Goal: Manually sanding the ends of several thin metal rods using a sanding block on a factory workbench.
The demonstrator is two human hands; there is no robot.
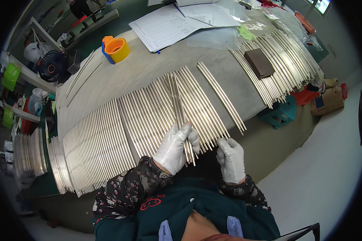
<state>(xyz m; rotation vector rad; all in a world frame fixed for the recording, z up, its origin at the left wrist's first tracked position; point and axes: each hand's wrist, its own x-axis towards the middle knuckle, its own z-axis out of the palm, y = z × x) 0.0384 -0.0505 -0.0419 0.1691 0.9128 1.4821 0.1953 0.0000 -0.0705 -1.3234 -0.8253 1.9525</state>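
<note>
My left hand, in a white glove, is closed around a small bundle of thin silvery metal rods. The bundle slants over a wide row of similar rods laid side by side on the table, its near ends poking out below my fingers. At the right end of that row, my right hand, also gloved in white, has its fingertips pinched at the near end of a rod. A few rods lie apart, just to the right of the row.
Another rod group lies at the right under a dark brown block. More rods fill the left. Papers, an orange-yellow tape roll and a black fan are farther back. A teal stool stands beside the table.
</note>
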